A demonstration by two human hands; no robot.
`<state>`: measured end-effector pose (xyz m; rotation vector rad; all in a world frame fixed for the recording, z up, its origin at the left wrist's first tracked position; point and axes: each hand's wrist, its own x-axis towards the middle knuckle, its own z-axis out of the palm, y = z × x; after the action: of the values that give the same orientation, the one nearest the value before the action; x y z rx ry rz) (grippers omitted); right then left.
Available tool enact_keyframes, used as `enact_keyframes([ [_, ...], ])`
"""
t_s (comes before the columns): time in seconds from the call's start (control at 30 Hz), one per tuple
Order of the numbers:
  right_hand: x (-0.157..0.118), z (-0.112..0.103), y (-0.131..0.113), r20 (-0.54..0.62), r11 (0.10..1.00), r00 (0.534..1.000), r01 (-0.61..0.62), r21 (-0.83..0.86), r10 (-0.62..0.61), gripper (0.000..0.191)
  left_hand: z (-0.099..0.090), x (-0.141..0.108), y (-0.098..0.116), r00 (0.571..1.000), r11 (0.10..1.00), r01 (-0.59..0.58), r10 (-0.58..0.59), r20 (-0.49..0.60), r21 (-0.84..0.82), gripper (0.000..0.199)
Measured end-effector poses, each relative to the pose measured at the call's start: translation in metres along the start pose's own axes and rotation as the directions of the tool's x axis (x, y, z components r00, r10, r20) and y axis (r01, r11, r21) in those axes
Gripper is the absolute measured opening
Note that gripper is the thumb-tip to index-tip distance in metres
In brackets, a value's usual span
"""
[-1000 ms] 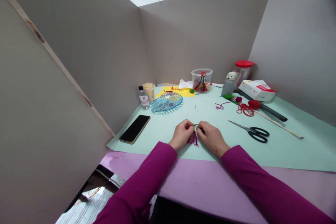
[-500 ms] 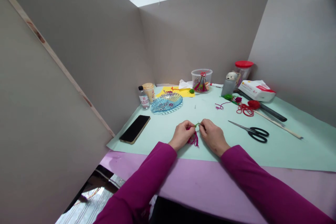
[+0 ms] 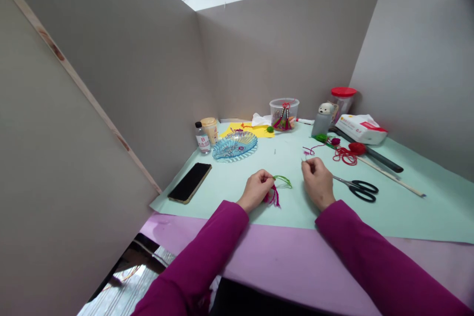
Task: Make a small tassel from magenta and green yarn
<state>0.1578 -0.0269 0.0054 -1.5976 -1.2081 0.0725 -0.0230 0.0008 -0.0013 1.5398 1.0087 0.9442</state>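
Pinching a magenta yarn tassel [image 3: 273,197] with a curved green yarn strand [image 3: 283,181] arching out beside it, the left hand [image 3: 256,190] rests low over a pale mint paper sheet [image 3: 407,212], its fingers [image 3: 264,180] closed around the yarn. Apart from it, the right hand [image 3: 317,182] sits with its fingertips [image 3: 305,163] pressed narrowly together; whether they hold anything is too small to tell. Black-handled steel scissors [image 3: 357,188] lie just to the right of those fingers.
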Motion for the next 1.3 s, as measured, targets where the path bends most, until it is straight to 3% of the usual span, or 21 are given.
enact_keyframes([
  [0.07, -0.010, 0.004, -0.010, 0.124, 0.991, 0.984, 0.125, 0.056, -0.131, 0.016, 0.000, 0.000, 0.001, 1.000, 0.999, 0.010, -0.010, -0.004, -0.049, 0.010],
  [0.17, -0.023, 0.011, -0.020, 0.310, 0.957, 0.905, 0.280, 0.081, -0.291, 0.014, 0.001, 0.001, 0.002, 1.000, 0.996, 0.029, -0.029, -0.002, -0.087, 0.007],
  [0.33, -0.031, 0.015, -0.021, 0.420, 0.928, 0.840, 0.372, 0.014, -0.343, 0.015, 0.001, 0.001, 0.002, 0.999, 0.998, 0.050, -0.050, 0.006, -0.046, 0.009],
  [0.4, -0.030, 0.015, -0.020, 0.415, 0.931, 0.847, 0.365, 0.001, -0.332, 0.015, 0.000, 0.001, 0.002, 0.999, 0.998, 0.040, -0.040, 0.015, -0.045, 0.008],
  [0.53, -0.028, 0.015, -0.020, 0.339, 0.959, 0.903, 0.284, -0.013, -0.263, 0.017, 0.000, 0.001, 0.002, 0.999, 0.999, 0.023, -0.022, 0.034, -0.040, 0.008],
  [0.7, -0.024, 0.015, -0.016, 0.412, 0.965, 0.876, 0.259, 0.036, -0.251, 0.015, 0.000, 0.001, 0.003, 1.000, 1.000, -0.003, 0.002, 0.024, 0.026, 0.008],
  [0.83, -0.022, 0.015, -0.012, 0.354, 0.965, 0.898, 0.247, 0.085, -0.260, 0.013, 0.000, -0.001, 0.004, 1.000, 0.996, -0.009, 0.006, 0.029, 0.091, 0.010],
  [1.07, -0.020, 0.015, -0.010, 0.316, 0.944, 0.890, 0.309, 0.112, -0.329, 0.012, 0.000, -0.001, 0.004, 0.996, 0.974, -0.090, 0.087, 0.023, 0.207, 0.012],
  [1.3, -0.018, 0.014, -0.008, 0.272, 0.961, 0.922, 0.270, 0.054, -0.274, 0.011, 0.000, -0.001, 0.003, 0.994, 0.962, -0.101, 0.106, -0.007, 0.253, 0.015],
])
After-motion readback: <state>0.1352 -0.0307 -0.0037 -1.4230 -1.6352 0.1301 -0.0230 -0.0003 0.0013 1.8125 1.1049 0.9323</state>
